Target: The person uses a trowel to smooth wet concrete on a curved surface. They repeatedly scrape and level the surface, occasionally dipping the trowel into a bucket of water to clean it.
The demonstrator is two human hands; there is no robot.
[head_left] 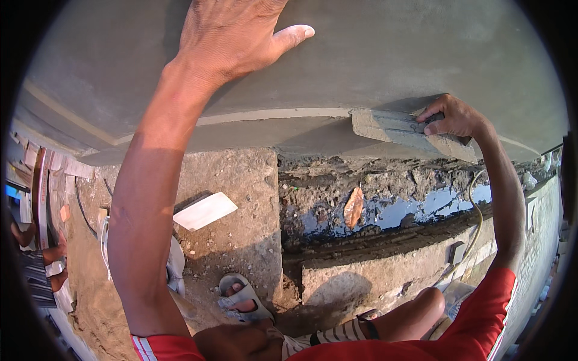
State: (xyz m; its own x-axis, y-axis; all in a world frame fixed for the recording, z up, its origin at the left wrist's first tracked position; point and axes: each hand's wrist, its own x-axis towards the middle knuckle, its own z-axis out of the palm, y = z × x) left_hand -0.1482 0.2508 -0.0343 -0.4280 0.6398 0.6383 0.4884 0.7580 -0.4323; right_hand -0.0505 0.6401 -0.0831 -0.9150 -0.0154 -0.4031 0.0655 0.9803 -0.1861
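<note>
A grey plastered wall fills the upper part of the view, with a paler raised band running along its lower part. My left hand rests against the plaster, thumb stretched out to the side; its fingertips run past the top edge. At the right, my right hand is closed around the handle of a plastering trowel. The trowel's long blade, smeared with grey mortar, lies along the wall at the band's height. My fingers mostly hide the handle.
Below the wall runs a muddy ditch with dark water and a dry brown leaf. A pale flat piece lies on the concrete slab. A yellowish hose crosses the ditch's edge. Another person is at the far left.
</note>
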